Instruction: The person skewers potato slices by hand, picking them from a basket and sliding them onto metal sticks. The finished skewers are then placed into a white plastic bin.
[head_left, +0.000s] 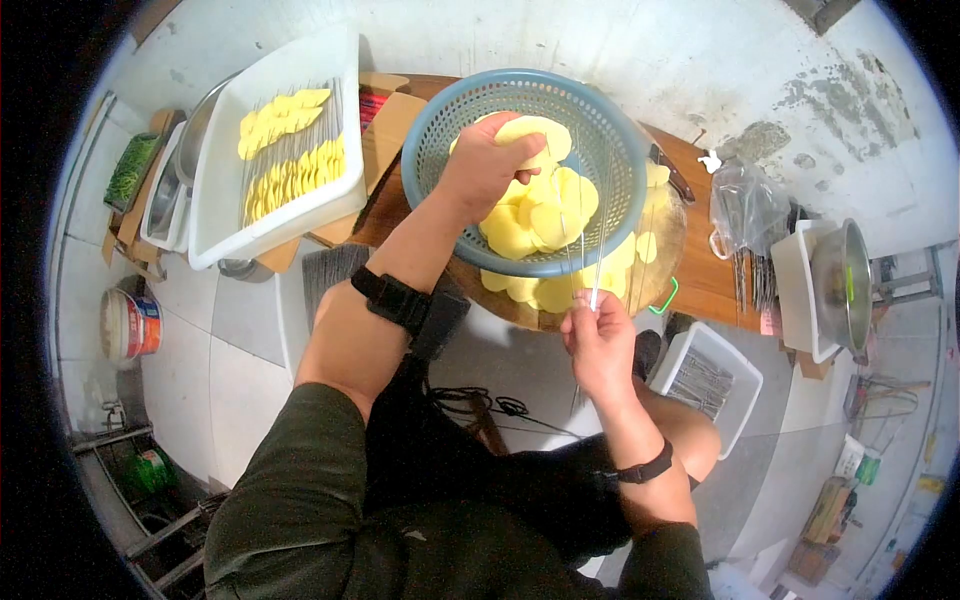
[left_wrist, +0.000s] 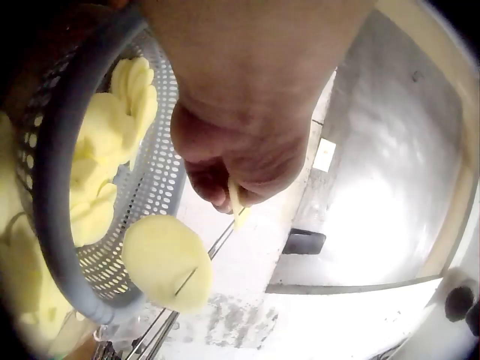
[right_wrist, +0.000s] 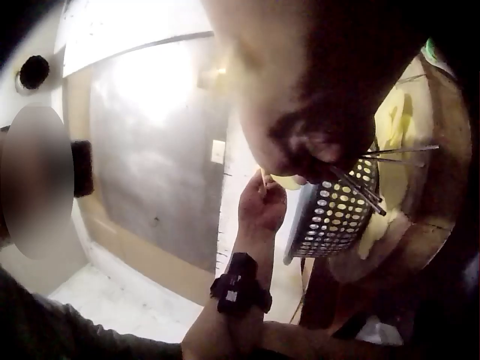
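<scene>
My left hand (head_left: pixel 488 168) pinches a thin yellow potato slice (head_left: pixel 540 130) over a blue-grey plastic basket (head_left: pixel 418 150). Inside the basket lies a heap of similar round slices (head_left: pixel 545 215). Nearer my body, at the basket's front rim, the right hand (head_left: pixel 602 345) grips several thin metal skewers (head_left: pixel 583 250) that point up across the basket. In the left wrist view, one slice (left_wrist: pixel 166 262) is pierced by a skewer, below the left hand (left_wrist: pixel 244 150). Skewer ends (right_wrist: pixel 360 191) stick out from the right hand (right_wrist: pixel 322 142) in the right wrist view.
Under the basket is a round wooden board (head_left: pixel 668 250) with more slices, a knife (head_left: pixel 672 178) at its edge. A white tray (head_left: pixel 290 230) at left holds skewered slices. Low on the right, a white bin (head_left: pixel 745 400) contains skewers. A steel bowl (head_left: pixel 850 285) stands beyond.
</scene>
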